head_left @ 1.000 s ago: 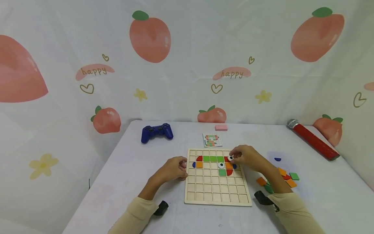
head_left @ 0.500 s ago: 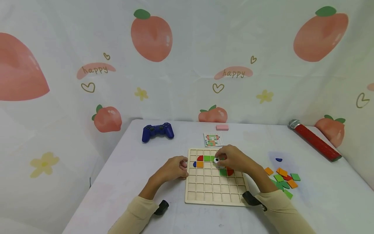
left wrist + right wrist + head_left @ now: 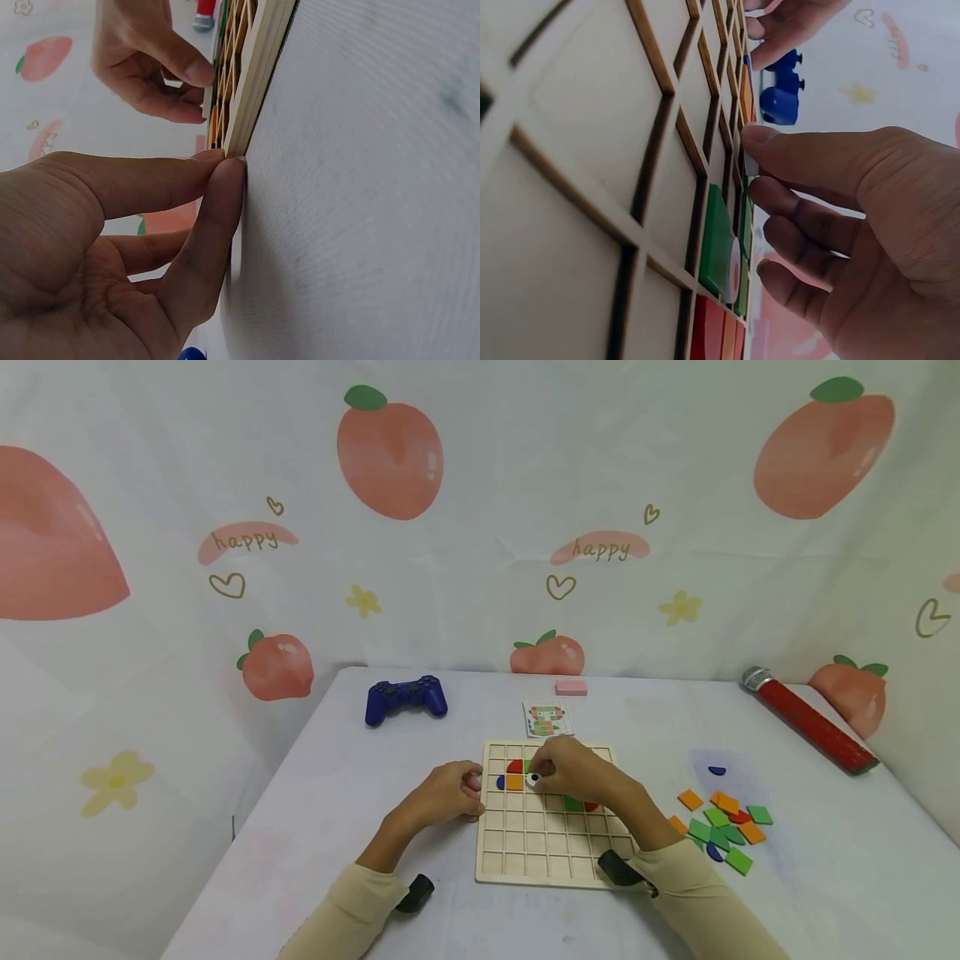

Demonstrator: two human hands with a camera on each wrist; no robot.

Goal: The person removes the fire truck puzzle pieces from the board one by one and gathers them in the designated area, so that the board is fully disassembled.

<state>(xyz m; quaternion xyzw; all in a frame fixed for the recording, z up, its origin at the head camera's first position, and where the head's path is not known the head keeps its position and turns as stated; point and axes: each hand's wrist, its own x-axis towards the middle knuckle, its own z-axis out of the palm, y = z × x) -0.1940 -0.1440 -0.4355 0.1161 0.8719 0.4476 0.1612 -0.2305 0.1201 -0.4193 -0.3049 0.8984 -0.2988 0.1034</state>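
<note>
A wooden grid board (image 3: 525, 852) lies on the table, with colored tiles set in its upper rows. My left hand (image 3: 444, 793) pinches the board's left edge between thumb and finger, as the left wrist view shows up close. Over the upper left of the grid, my right hand (image 3: 576, 768) pinches a round white eye piece (image 3: 533, 779), beside an orange square tile (image 3: 514, 782). A red tile (image 3: 515, 767) and a blue tile (image 3: 501, 782) sit nearby in the grid. In the right wrist view another white eye piece (image 3: 733, 270) rests near a green tile (image 3: 716, 244). My right hand hides several tiles from the head view.
Loose colored tiles (image 3: 738, 860) lie scattered right of the board. Behind it are a pattern card (image 3: 548, 720) and a pink block (image 3: 572, 688). A blue game controller (image 3: 406, 697) is at the back left, a red microphone (image 3: 813, 722) at the back right.
My right hand has carried the eye piece leftward across the board, from its right side to beside the orange tile. The left hand has stayed at the board's edge.
</note>
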